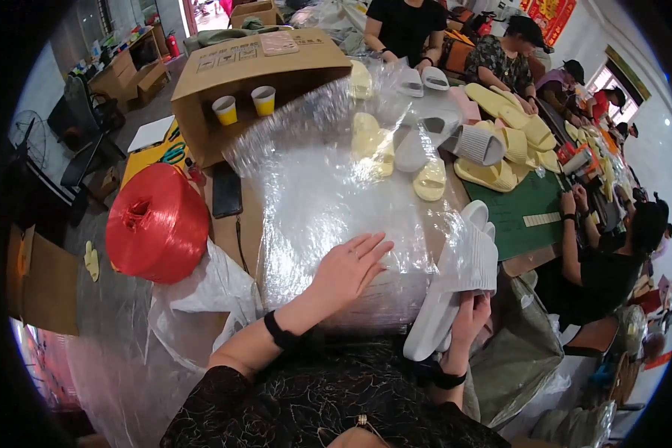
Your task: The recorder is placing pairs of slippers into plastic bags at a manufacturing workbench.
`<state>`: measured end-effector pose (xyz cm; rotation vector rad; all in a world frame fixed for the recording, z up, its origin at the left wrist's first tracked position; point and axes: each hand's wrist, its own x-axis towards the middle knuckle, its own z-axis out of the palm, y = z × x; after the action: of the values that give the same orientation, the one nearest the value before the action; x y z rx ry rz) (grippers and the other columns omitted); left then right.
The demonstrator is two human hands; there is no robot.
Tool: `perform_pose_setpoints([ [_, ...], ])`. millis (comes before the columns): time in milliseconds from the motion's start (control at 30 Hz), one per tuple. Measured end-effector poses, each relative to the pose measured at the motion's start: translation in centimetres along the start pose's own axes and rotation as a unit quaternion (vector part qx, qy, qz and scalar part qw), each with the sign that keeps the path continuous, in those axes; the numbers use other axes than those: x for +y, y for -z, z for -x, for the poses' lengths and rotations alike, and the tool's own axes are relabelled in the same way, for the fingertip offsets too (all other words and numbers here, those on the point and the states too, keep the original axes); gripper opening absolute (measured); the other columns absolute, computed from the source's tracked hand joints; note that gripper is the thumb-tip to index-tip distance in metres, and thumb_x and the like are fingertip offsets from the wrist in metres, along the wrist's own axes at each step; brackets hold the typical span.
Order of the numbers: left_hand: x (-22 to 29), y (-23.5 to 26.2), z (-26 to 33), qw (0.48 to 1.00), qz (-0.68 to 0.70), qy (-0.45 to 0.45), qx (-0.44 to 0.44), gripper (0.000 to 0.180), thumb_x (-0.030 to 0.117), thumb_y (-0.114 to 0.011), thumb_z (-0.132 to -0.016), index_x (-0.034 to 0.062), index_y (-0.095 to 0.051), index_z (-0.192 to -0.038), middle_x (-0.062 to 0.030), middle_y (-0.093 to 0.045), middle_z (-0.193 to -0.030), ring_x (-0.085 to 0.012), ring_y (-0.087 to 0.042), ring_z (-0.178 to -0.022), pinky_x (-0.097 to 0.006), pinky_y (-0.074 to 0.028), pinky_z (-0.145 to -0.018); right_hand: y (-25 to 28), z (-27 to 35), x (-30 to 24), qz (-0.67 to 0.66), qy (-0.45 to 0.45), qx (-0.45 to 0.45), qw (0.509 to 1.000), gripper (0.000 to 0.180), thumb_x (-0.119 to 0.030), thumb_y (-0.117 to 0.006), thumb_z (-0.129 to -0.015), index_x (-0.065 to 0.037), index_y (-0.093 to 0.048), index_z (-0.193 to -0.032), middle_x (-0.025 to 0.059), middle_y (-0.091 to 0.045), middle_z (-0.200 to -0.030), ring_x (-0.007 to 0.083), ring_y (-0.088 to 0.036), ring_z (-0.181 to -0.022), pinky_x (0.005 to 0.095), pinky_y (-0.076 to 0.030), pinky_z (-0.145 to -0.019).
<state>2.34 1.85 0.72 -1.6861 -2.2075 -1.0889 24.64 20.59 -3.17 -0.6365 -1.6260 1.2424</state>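
My left hand (355, 265) lies with fingers stretched out over a stack of see-through plastic bags (302, 216) on the table in front of me. To its right, my right hand (470, 319) is closed around a pair of white slide slippers (434, 321), gripping them from below. They stand tilted, partly covered by see-through plastic at their upper part. Beyond the bags are loose pale yellow slippers (429, 181) and grey slippers (478, 144), some seen through the raised plastic.
A big red roll of plastic twine (157, 224) stands at the left, beside a black phone (227, 191) and green-handled scissors (173, 153). Behind is an open cardboard box (194, 112) with two yellow-and-white cups (263, 101). Several people work along the table; one sits by the green mat (515, 220).
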Motion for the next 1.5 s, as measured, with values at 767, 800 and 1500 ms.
perform_pose_setpoints([
  [767,-4.4,0.0,2.7,0.974,0.017,0.051,-0.22,0.085,0.036,-0.081,-0.08,0.0107,-0.039,-0.15,-0.0294,-0.028,-0.157,-0.048,-0.033,-0.143,-0.05,-0.034,-0.116,-1.5,0.2,-0.1,0.047,-0.016,-0.012,0.999,0.022,-0.006,-0.06,-0.098,0.007,-0.06,-0.116,0.006,-0.067,-0.102,0.0108,-0.06,-0.091,0.0249,-0.047,-0.081],
  [800,-4.5,-0.3,2.9,0.978,0.03,0.054,-0.199,0.077,0.032,-0.077,-0.082,0.0093,-0.042,-0.147,-0.0296,-0.029,-0.156,-0.0488,-0.034,-0.142,-0.05,-0.034,-0.116,-1.7,0.2,-0.3,0.055,-0.023,-0.017,0.998,0.023,-0.006,-0.06,-0.098,0.007,-0.06,-0.116,0.0061,-0.068,-0.102,0.0107,-0.06,-0.091,0.025,-0.047,-0.081],
  [1500,-4.5,-4.8,2.0,0.993,-0.047,0.101,-0.028,0.041,0.031,-0.071,-0.086,0.007,-0.065,-0.119,-0.0264,-0.061,-0.124,-0.0483,-0.052,-0.123,-0.053,-0.035,-0.114,0.3,-0.2,-1.6,0.15,0.077,-0.015,0.986,0.014,-0.007,-0.065,-0.093,0.003,-0.061,-0.103,0.0086,-0.067,-0.093,0.0143,-0.06,-0.086,0.03,-0.047,-0.077],
])
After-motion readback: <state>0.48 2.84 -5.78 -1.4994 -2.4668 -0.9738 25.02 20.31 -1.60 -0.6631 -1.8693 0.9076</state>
